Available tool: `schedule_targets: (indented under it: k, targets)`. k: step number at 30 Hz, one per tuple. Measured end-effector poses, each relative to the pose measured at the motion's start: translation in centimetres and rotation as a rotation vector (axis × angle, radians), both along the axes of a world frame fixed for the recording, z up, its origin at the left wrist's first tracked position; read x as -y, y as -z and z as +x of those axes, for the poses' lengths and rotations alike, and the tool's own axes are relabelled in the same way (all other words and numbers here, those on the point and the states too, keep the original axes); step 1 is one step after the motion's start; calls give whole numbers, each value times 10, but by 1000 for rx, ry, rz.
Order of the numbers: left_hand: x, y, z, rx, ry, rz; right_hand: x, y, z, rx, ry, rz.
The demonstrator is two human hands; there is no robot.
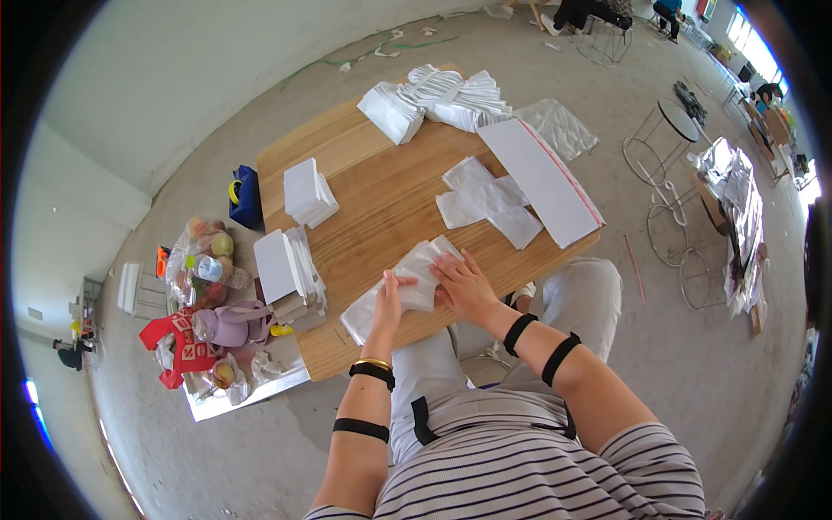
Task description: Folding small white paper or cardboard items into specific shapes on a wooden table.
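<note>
Striped cloth of my shirt (529, 477) lies nearest the head camera, and beyond it my two hands rest on a loose spread of white pouches (419, 297) at the near edge of the wooden table (381, 195). My left hand (388, 303) stands on its side against them, thumb held away from the fingers; my right hand (464, 284) lies palm down with fingers spread, just beside the left but apart from it. Farther over are more loose pouches (472, 195), a large white flat piece (542, 178) with a red edge, and thick white bundles (433, 97) at the far side. Two white stacks stand along the left. Off the table's left side, a clear plastic bag (192, 236) holds round fruit, with a clear bottle (208, 268) near it. Below, a red bag (186, 347) gapes around something whitish, beside a lilac bag (234, 324); a smaller clear bag (234, 386) has one reddish-yellow fruit. A blue holder (247, 198) carries a yellow ring (234, 191). Far right, silvery film (737, 221) heaps over a brown carton (711, 208).
</note>
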State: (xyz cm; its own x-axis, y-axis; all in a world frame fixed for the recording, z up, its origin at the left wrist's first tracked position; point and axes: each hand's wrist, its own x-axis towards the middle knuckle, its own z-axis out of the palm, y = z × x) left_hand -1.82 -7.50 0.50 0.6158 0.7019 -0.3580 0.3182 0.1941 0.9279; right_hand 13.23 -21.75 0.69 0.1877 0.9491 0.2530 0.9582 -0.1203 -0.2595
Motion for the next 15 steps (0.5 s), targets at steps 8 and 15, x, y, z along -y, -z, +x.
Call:
schedule_targets:
  k: [8,15]
  targets:
    - [-4,10,-1,20,4,96,0,-18,-6,41,-7,-32]
    - [0,7,2,145,-59,56,9,-29,-14,81,-195,31]
